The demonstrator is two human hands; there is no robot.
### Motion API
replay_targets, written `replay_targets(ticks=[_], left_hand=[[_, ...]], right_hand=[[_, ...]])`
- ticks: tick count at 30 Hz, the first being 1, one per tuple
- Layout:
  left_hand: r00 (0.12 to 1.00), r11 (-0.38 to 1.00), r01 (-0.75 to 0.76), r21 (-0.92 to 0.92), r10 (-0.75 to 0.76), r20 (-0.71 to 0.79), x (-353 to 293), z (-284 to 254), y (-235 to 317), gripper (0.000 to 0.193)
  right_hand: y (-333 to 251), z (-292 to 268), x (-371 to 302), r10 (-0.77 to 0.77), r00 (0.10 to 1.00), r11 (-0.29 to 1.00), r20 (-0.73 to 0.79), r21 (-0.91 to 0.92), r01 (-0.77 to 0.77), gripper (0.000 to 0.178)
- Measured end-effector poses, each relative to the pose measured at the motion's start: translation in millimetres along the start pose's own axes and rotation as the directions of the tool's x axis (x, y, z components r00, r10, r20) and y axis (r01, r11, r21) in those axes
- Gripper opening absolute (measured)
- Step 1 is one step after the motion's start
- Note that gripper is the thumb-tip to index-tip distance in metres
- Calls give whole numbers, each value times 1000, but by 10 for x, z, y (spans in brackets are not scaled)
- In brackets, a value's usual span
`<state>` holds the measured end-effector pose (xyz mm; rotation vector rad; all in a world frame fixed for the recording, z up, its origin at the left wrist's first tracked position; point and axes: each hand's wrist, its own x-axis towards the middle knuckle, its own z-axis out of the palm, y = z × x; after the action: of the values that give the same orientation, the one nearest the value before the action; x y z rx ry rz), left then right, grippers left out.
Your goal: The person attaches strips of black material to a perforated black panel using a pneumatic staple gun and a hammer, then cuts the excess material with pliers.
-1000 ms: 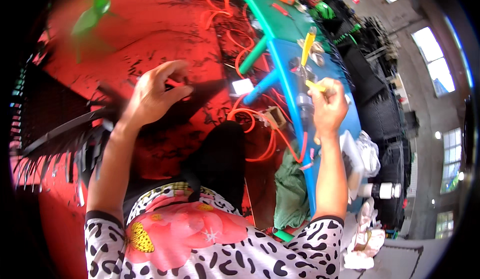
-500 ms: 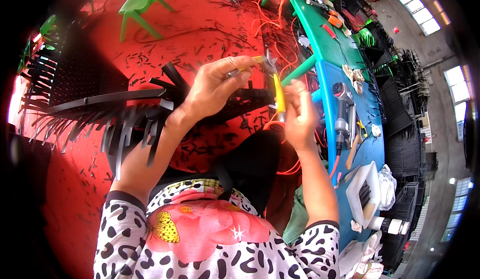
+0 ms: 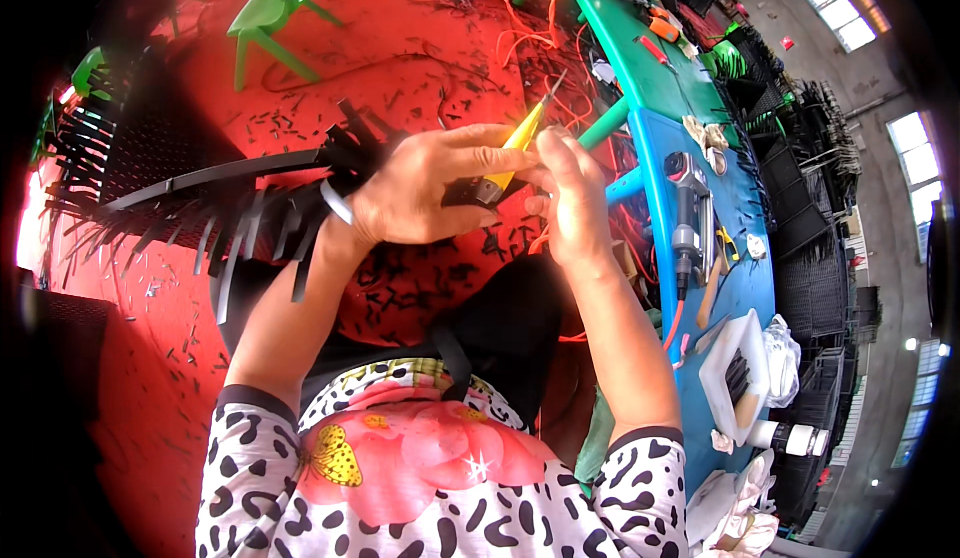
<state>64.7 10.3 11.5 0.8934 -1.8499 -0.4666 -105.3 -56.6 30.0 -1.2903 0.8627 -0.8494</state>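
Note:
My left hand (image 3: 425, 186) is closed around a yellow-handled hand tool (image 3: 520, 141), whose thin metal tip slants up and away to the right. A metal end of the handle shows below the fingers. My right hand (image 3: 575, 193) is curled close against the left fingertips, beside the tool; what its fingers grip is hidden. Left of my left wrist lies a half-woven piece of black strips (image 3: 250, 170), with a long curved rim and many loose ends hanging down. Some strips bunch up behind my left wrist.
Black offcuts are scattered over the red floor (image 3: 400, 68). At the right stand a blue table (image 3: 655, 258) and a green table (image 3: 610, 43). A grey power tool (image 3: 685, 228) and a white tray (image 3: 705, 388) lie on the blue one. A green chair (image 3: 262, 18) stands far left.
My hands have come together. The yellow tool, earlier spread between both hands, now lies in my left hand with its tip up. My right hand has moved left.

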Motion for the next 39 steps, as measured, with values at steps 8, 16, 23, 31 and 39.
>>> replay_targets(ticks=[8,16,23,31,39], left_hand=[[946,956,247,-158,-202,254,127,-240,10,57],[973,770,230,-595,-158,170,35,-246,-99,56],[775,812,583,-35,-568,-277,230,-46,-154,41],[749,722,651,234,-661,-45,358,-3,-23,22],[893,888,448,106,-449,-14,189,-2,-115,13]], right_hand=[[9,15,36,-55,992,998,112,-15,57,49],[157,56,-50,-130,978,972,163,217,93,37],[343,-372,-99,-158,929,656,334,739,-154,62],[258,-523,-384,-56,956,976,287,219,-9,43],[18,-764,-176,-439,694,45,570,-757,651,55]])
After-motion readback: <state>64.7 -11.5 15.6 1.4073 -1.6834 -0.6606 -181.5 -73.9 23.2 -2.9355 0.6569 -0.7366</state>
